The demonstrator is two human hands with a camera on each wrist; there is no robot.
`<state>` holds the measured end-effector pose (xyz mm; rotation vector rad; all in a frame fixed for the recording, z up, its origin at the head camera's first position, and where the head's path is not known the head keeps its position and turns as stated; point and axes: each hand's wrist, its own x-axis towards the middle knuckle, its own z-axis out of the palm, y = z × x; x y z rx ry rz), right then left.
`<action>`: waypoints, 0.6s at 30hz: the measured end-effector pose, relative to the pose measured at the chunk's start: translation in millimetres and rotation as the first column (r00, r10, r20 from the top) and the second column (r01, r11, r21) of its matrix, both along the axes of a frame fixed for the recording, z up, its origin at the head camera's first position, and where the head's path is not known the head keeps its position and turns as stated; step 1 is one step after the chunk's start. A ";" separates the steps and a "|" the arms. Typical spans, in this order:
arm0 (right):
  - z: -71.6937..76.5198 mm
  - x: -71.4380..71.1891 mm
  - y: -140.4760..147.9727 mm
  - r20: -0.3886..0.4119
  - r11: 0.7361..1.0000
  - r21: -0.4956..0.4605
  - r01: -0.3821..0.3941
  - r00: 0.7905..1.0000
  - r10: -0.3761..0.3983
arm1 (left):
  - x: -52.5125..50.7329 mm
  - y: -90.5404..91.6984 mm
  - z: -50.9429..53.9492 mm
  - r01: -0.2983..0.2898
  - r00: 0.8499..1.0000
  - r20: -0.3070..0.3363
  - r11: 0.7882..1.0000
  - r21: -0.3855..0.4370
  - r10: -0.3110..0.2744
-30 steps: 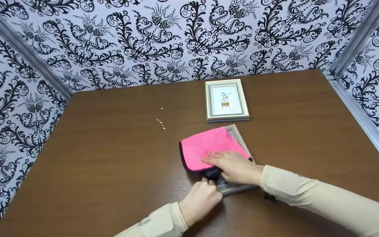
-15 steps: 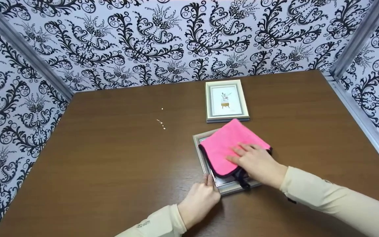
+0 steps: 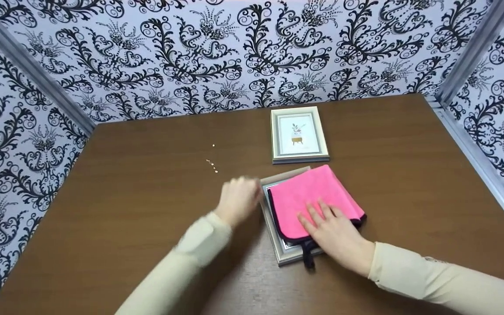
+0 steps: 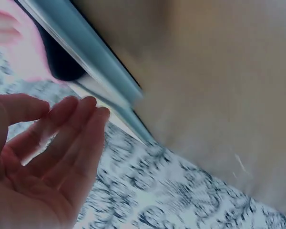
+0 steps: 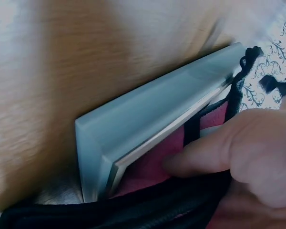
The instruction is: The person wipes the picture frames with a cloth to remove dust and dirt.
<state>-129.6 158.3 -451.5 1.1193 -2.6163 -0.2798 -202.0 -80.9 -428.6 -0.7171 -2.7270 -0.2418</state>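
Observation:
A pink cloth (image 3: 298,192) with black edging lies folded over a light picture frame (image 3: 272,234), covering most of its picture. Fingers spread, my right hand (image 3: 337,238) presses the cloth near its front edge. The right wrist view shows the thumb (image 5: 195,157) against pink fabric, with a black hem in front of it. My left hand (image 3: 239,199), blurred, is beside the frame's upper left corner. In the left wrist view its fingers (image 4: 83,148) are loosely bent, tips near the thumb, holding nothing. A black loop (image 3: 308,258) hangs from the cloth over the frame's front edge.
Behind the cloth, a second cream picture frame (image 3: 300,156) lies face up, showing a potted plant drawing. Small pale specks (image 3: 212,165) are on the brown table (image 3: 147,197) to the left. Patterned walls (image 3: 208,57) enclose the back and sides.
The right hand has wiped the cloth rightward across the frame, then slightly toward me. The left hand has left the frame's front corner and moved up along its left side.

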 end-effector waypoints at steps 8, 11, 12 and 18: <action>-3.2 -0.5 -4.1 0.012 1.000 -0.022 0.001 1.000 -0.001 | -54.4 6.1 -0.2 0.079 0.950 0.298 0.994 0.069 -0.096; 0.5 -1.9 -8.5 0.065 0.999 -0.032 0.006 0.998 -0.004 | -63.0 11.0 -3.6 0.086 0.938 0.333 0.995 0.043 -0.096; 1.9 -3.0 -10.2 0.091 0.999 -0.047 0.006 0.996 -0.002 | -64.8 12.4 -4.0 0.080 0.938 0.335 0.996 0.032 -0.086; 7.9 -11.0 -16.6 0.291 0.972 -0.234 -0.027 0.952 0.097 | -72.9 17.2 0.3 0.024 0.932 0.362 1.000 -0.015 -0.017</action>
